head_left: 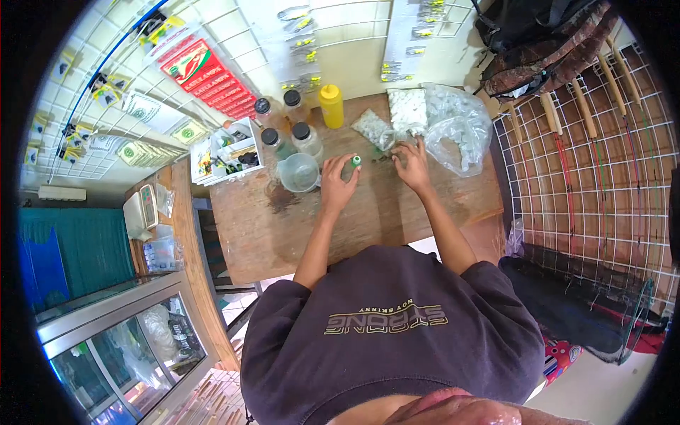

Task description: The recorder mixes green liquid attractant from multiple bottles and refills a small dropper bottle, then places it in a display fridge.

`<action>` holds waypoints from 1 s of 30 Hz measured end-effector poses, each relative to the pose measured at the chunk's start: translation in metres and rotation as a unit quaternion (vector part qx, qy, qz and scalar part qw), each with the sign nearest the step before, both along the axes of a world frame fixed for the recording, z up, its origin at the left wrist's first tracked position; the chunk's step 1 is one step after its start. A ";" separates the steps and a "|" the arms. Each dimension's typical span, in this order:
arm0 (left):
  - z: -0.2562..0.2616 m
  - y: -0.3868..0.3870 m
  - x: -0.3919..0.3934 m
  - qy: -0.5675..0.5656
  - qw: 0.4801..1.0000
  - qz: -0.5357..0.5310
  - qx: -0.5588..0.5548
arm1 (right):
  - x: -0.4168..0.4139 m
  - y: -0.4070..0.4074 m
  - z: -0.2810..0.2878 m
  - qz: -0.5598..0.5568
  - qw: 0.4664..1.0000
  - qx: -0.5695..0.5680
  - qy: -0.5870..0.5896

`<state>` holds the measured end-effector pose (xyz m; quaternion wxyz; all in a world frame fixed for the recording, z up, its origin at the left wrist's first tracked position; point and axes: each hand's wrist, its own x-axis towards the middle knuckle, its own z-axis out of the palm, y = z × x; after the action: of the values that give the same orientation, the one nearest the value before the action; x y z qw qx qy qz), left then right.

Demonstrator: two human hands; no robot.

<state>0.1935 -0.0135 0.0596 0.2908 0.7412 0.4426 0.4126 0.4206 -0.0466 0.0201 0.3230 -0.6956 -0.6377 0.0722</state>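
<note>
My left hand (340, 178) holds a small green bottle or vial (356, 160) between thumb and fingertips, above the wooden table (255, 239). My right hand (411, 162) is to the right, its fingers curled down near small dark bits on the tabletop; whether it grips anything is unclear. Just beyond that hand lie a small clear bag of pale pieces (374, 129) and a fuller bag of white pieces (408, 110). A translucent plastic measuring jug (299, 172) stands beside my left hand.
Several jars with black lids (302, 131) and a yellow squeeze bottle (332, 106) line the table's back. A white divided box (228, 154) sits left, a large clear plastic bag (459, 130) right. A wire grid (579, 186) with wooden-handled rods flanks the right side; a scale (141, 212) sits far left.
</note>
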 end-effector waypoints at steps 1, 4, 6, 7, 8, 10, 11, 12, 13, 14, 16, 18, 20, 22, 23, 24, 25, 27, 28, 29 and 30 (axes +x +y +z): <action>-0.005 0.001 0.009 0.003 1.000 0.006 0.019 | 0.006 0.005 -0.001 0.005 0.999 -0.010 -0.031; -0.016 0.004 0.029 0.008 1.000 0.014 -0.007 | 0.017 0.019 -0.005 0.035 0.997 -0.013 -0.062; -0.035 0.006 0.034 0.024 0.999 0.025 -0.013 | 0.015 0.028 -0.014 0.031 0.996 -0.035 -0.075; -0.044 0.007 0.038 0.040 0.998 0.033 -0.020 | 0.016 0.032 -0.016 0.048 0.993 -0.043 -0.103; -0.046 0.008 0.042 0.041 0.998 0.033 -0.017 | 0.019 0.034 -0.021 0.062 0.988 -0.053 -0.130; -0.052 0.011 0.048 0.062 0.996 0.022 -0.067 | 0.028 0.043 -0.029 0.067 0.986 -0.041 -0.146; -0.053 0.012 0.052 0.064 0.996 0.022 -0.064 | 0.033 0.047 -0.026 0.080 0.986 -0.038 -0.139; -0.055 0.013 0.056 0.059 0.996 0.028 -0.068 | 0.035 0.051 -0.025 0.093 0.986 -0.034 -0.131; -0.057 0.014 0.058 0.054 0.995 0.035 -0.072 | 0.034 0.055 -0.024 0.095 0.987 -0.032 -0.129; -0.058 0.015 0.061 0.055 0.995 0.038 -0.071 | 0.034 0.057 -0.025 0.102 0.986 -0.043 -0.128; -0.061 0.017 0.064 0.046 0.997 0.037 -0.053 | 0.032 0.061 -0.027 0.113 0.984 -0.054 -0.126; -0.060 0.019 0.069 0.047 0.997 0.032 -0.049 | 0.033 0.065 -0.036 0.121 0.985 -0.047 -0.112; -0.061 0.022 0.072 0.049 0.997 0.030 -0.046 | 0.032 0.068 -0.042 0.117 0.986 -0.051 -0.111; -0.063 0.023 0.074 0.029 0.999 0.029 -0.022 | 0.029 0.070 -0.044 0.115 0.986 -0.055 -0.109; -0.064 0.022 0.075 0.030 0.999 0.034 -0.023 | 0.027 0.070 -0.041 0.114 0.986 -0.062 -0.109; -0.064 0.023 0.075 0.028 0.998 0.038 -0.027 | 0.026 0.069 -0.038 0.113 0.985 -0.069 -0.109; -0.064 0.023 0.075 0.027 0.998 0.042 -0.030 | 0.026 0.067 -0.035 0.117 0.985 -0.070 -0.107; -0.060 0.022 0.077 0.026 0.997 0.044 -0.053 | 0.030 0.061 -0.025 0.113 0.991 -0.024 -0.060; -0.058 0.022 0.078 0.024 0.996 0.042 -0.073 | 0.031 0.059 -0.021 0.115 0.991 -0.025 -0.059; -0.056 0.021 0.079 0.025 0.996 0.043 -0.074 | 0.033 0.058 -0.017 0.109 0.994 0.005 -0.020; -0.053 0.020 0.080 0.019 0.996 0.040 -0.076 | 0.034 0.056 -0.013 0.102 0.994 0.035 0.018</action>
<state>0.2739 0.0067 0.0062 0.3212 0.7060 0.5077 0.3749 0.4548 0.0092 0.0075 0.3494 -0.6142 -0.7012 0.0948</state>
